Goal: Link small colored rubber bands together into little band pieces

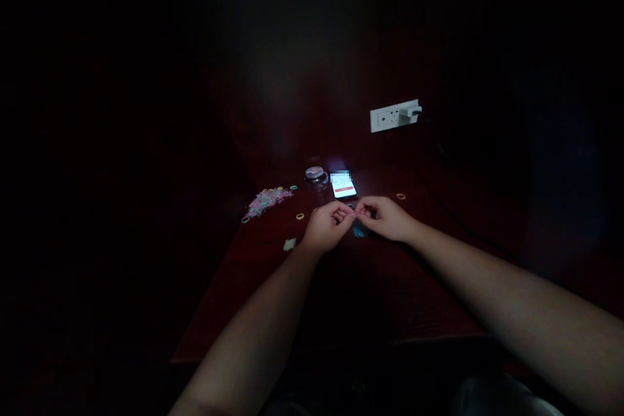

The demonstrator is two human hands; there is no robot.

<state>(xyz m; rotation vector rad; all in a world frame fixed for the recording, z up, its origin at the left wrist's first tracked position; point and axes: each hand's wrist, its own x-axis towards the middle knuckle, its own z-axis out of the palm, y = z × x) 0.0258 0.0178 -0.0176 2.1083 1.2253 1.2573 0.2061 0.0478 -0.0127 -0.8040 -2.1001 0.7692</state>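
Note:
My left hand (325, 224) and my right hand (383, 216) meet over the table, the fingertips of both pinched together. Whatever sits between them is too small and dim to make out; a pinkish spot shows there. Just below the fingertips lies a small bunch of blue bands (359, 231). A pale bunch of bands (289, 244) rests left of my left wrist. Further left spreads a heap of small multicoloured rubber bands (268, 201). A single yellow band (299, 216) lies between that heap and my left hand.
Behind my hands are a lit phone (344, 187) and a small lidded clear jar (316, 179). An orange band (400, 195) lies right of them on the dark red table (253, 286). A wall socket (390, 117) holds a plug whose dark cable hangs at right. The room is very dark.

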